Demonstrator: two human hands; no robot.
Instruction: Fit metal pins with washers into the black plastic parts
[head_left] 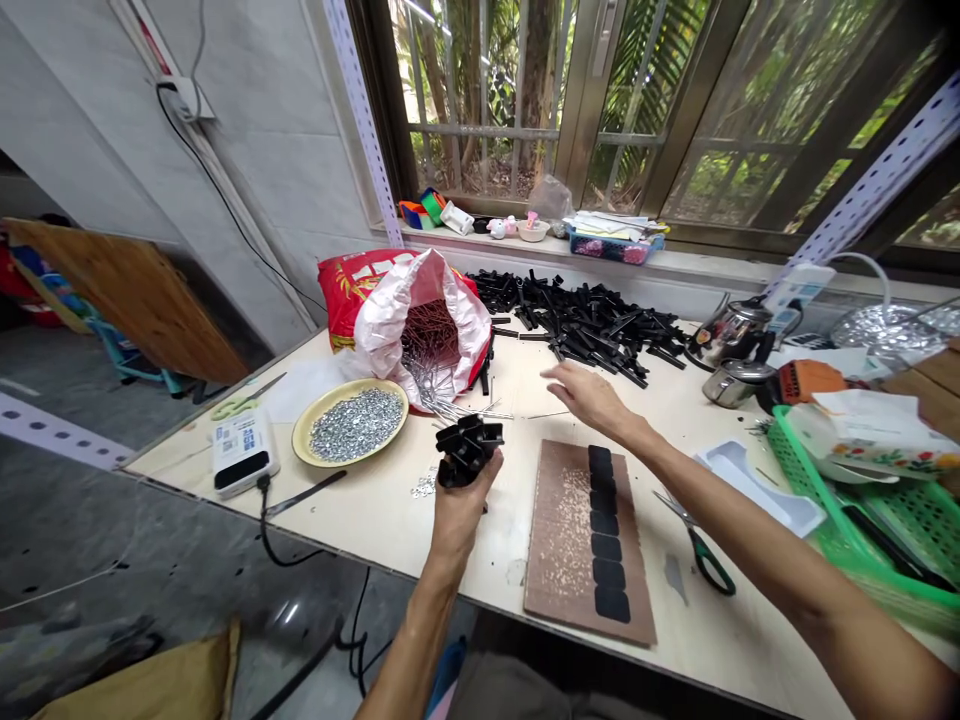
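My left hand (459, 515) is wrapped round a bunch of black plastic pieces (469, 450), their ends pointing up. Out over the middle of the table reaches my right hand (589, 395), its fingers stretched forward and holding nothing that I can see. Just beyond it lies a big heap of similar black plastic pieces (600, 315). Below my right forearm is a brown board (555, 570) with a column of black rounded squares (606, 548) along it. Small metal parts (424, 484) lie beside my left hand.
A yellow plate (301, 440) of small metal parts and a red-and-white sack (375, 310) of rods stand left. A white power bank (240, 450) sits near the left edge. Scissors (709, 560), a green basket (810, 500) and a metal kettle (739, 335) are on the right.
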